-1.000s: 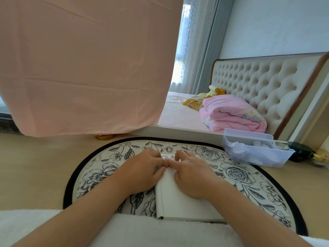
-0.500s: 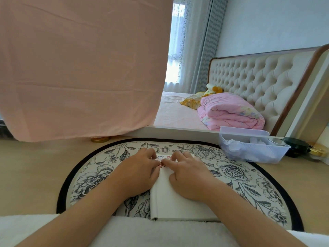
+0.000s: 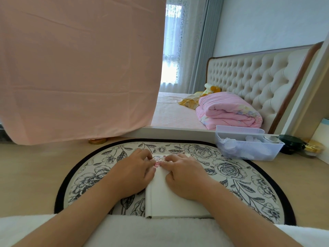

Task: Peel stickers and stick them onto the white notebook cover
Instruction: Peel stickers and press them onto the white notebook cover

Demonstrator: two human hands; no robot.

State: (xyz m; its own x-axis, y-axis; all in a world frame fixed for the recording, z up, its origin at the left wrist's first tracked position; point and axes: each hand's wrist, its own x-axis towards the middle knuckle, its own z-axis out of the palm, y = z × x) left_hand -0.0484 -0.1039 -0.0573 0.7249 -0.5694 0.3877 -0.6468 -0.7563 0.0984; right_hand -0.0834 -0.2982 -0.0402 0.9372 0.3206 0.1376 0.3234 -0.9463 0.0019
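2 bare hands meet at the far edge of a white notebook [image 3: 167, 198] lying on a flowered mat [image 3: 236, 177]; left hand [image 3: 133, 172] and right hand [image 3: 185, 173] press fingertips together on a small pink sticker [image 3: 157, 164]; about 2 stickers show nearby; whether more remain cannot be told.

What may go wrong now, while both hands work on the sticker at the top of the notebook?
The pink sticker sits pinched between the left hand and right hand; it might crease or tear. Both hands hide much of the notebook, so placement may end up crooked. Its near edge rests on the white towel and might shift.
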